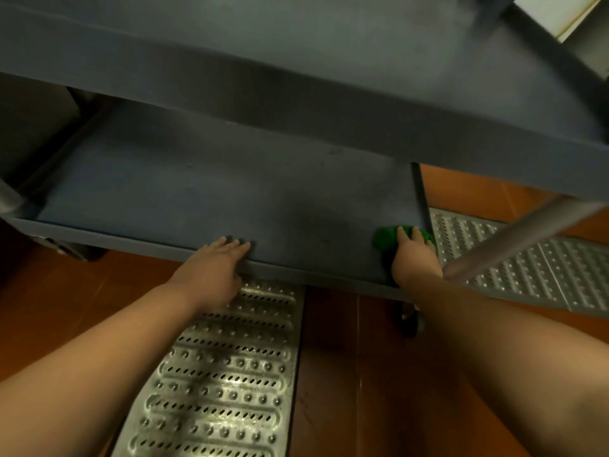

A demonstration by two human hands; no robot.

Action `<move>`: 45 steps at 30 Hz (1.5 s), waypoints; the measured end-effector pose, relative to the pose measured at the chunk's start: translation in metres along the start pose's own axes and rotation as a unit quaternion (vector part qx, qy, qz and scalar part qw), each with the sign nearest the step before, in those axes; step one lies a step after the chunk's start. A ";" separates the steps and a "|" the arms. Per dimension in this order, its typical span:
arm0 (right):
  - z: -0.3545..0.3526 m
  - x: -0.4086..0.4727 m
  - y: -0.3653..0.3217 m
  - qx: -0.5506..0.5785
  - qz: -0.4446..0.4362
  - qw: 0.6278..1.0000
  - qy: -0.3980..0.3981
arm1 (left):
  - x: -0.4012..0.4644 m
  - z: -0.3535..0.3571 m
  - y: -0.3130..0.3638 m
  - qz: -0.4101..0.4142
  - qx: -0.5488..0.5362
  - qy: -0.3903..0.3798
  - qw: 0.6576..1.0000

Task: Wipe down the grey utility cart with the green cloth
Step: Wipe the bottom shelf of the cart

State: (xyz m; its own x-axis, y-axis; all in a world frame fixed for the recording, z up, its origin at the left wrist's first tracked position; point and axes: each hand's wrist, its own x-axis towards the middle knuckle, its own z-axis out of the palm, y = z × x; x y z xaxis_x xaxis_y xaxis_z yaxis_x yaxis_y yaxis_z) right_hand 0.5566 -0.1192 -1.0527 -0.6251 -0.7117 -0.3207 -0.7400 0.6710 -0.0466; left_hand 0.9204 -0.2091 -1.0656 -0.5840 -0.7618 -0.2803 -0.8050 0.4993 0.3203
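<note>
The grey utility cart (197, 179) fills the upper view, its top shelf overhanging a lower shelf. My right hand (415, 255) presses the green cloth (384, 239) flat onto the lower shelf's near right corner; most of the cloth is hidden under the hand. My left hand (214, 265) rests on the lower shelf's front rim near the middle, fingers lying over the edge onto the shelf.
Perforated metal drain grates (224, 374) lie in the orange-brown tiled floor below and to the right of the cart. A metal cart leg (527, 235) slants across beside my right hand. A caster wheel (410, 319) sits under the near right corner.
</note>
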 end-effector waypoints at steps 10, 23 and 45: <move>0.014 -0.019 -0.039 0.136 -0.017 0.990 0.028 | -0.001 0.009 -0.009 0.002 -0.051 -0.089 0.995; 0.008 -0.032 -0.054 -0.029 -0.144 0.989 0.007 | 0.015 -0.018 0.019 0.029 -0.084 0.039 0.995; 0.046 -0.063 -0.155 -0.017 -0.310 0.950 0.030 | -0.002 -0.022 -0.017 -0.007 -0.083 0.040 0.996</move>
State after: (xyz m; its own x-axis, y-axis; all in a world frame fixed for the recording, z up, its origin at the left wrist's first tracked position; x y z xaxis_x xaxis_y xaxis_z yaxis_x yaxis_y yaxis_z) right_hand 0.7225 -0.1691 -1.0686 -0.0793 -0.9791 -0.1871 -0.9775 0.1131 -0.1778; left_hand 0.9380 -0.2248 -1.0509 -0.5572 -0.8020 -0.2150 -0.7807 0.4179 0.4646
